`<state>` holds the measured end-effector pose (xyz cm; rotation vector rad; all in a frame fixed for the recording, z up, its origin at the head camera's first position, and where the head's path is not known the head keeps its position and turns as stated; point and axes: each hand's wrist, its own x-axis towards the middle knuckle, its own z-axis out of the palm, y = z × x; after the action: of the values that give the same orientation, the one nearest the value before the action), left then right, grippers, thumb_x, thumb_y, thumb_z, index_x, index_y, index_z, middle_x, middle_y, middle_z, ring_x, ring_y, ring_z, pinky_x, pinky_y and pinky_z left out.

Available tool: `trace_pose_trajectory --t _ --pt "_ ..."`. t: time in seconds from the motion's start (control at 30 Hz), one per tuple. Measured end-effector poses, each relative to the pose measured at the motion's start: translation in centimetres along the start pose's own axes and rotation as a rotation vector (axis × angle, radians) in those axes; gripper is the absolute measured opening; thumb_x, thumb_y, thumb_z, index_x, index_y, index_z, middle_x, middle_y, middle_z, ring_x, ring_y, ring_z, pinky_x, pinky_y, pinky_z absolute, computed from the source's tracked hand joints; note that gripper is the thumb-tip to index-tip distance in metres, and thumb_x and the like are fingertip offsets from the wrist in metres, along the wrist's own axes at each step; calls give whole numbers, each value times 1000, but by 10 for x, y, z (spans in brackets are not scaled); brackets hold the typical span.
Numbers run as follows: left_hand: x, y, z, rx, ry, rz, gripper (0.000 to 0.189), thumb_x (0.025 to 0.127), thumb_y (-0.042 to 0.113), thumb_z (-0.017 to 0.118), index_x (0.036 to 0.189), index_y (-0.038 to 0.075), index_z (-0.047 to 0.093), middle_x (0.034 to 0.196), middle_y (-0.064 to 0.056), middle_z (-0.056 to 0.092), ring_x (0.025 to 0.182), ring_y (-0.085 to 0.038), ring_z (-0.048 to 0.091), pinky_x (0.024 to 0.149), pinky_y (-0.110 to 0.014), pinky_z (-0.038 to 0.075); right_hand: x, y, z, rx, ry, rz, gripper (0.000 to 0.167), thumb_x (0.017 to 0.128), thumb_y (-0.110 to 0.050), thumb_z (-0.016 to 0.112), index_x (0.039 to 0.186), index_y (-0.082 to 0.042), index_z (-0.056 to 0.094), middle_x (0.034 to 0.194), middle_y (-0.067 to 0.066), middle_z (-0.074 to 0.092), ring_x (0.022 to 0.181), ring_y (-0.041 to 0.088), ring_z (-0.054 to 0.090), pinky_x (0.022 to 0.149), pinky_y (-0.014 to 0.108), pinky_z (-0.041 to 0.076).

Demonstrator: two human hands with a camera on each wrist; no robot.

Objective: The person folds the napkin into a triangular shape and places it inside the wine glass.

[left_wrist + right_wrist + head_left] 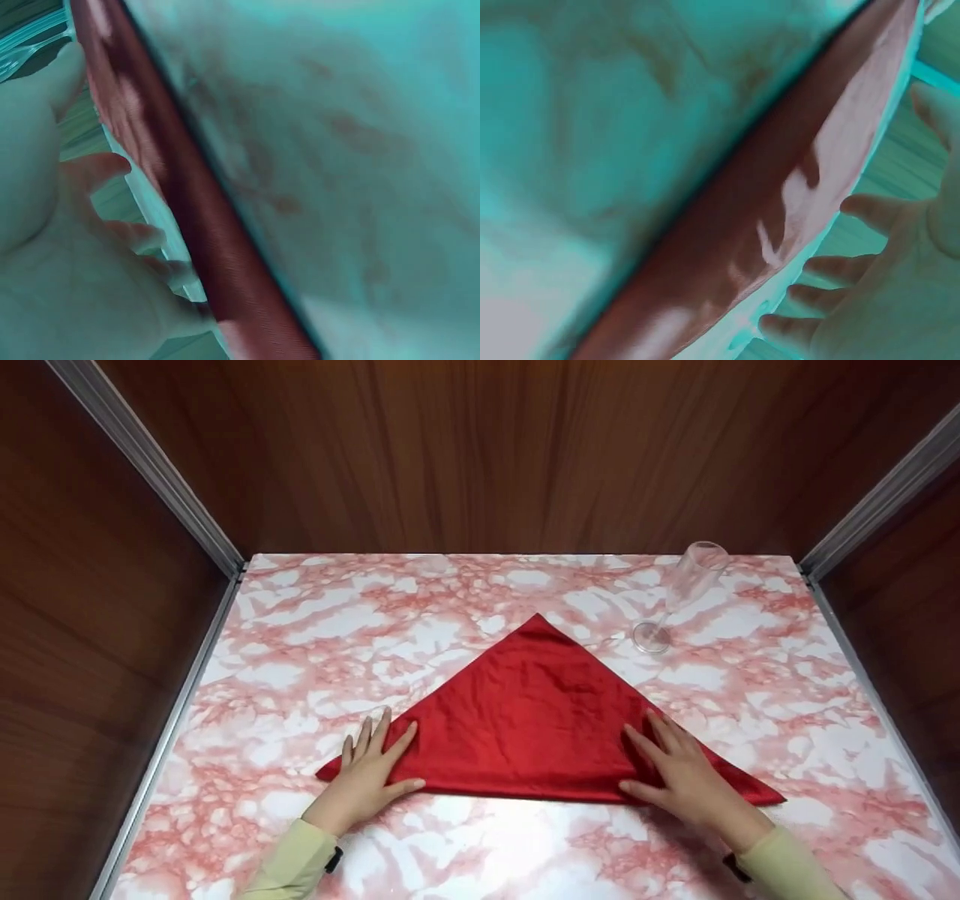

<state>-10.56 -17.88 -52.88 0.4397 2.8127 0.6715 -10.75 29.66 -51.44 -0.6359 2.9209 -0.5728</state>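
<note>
A red satin cloth lies folded into a triangle, its point toward the back and its long folded edge toward the person. Over its left corner, my left hand is spread with straight fingers, the thumb near the front edge. My right hand spreads likewise over the right part, fingertips by the slanting edge. Both wrist views show straight, parted fingers beside the cloth: the left hand in one, the right hand in the other. Neither hand grips anything.
A clear stemmed glass stands at the back right, beyond the cloth's right slanting edge. The table has a pink and white marbled top. Brown wood panels with metal trim enclose it at the back and both sides.
</note>
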Motion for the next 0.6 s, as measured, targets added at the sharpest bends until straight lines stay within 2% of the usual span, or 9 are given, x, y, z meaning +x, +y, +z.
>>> trace_pose_trajectory --t 0.17,0.33,0.5,0.6 --pt "-4 -4 7 43 12 6 86 84 59 61 153 30 19 159 -12 -4 141 -43 -6 106 -67 1 -13 4 3 -29 -23 57 93 75 -66 67 148 -17 37 155 21 12 136 51 10 99 72 13" --pt "-6 -7 12 87 14 27 78 88 58 55 153 30 22 159 -12 -1 141 -43 -6 106 -67 0 -18 7 8 -26 -66 103 93 77 -67 65 149 -17 35 155 23 7 135 54 9 97 74 14" --pt "-10 -10 16 150 -6 38 83 84 65 54 153 30 23 159 -13 3 142 -42 -3 106 -67 -1 -19 9 10 -21 -81 116 97 75 -68 66 150 -15 33 154 27 5 136 54 9 98 74 13" --pt "-11 -11 17 206 13 54 84 83 68 52 152 30 24 159 -13 6 142 -40 0 107 -65 0 -20 9 10 -29 -87 116 98 74 -65 70 150 -14 33 154 28 7 136 53 9 98 74 12"
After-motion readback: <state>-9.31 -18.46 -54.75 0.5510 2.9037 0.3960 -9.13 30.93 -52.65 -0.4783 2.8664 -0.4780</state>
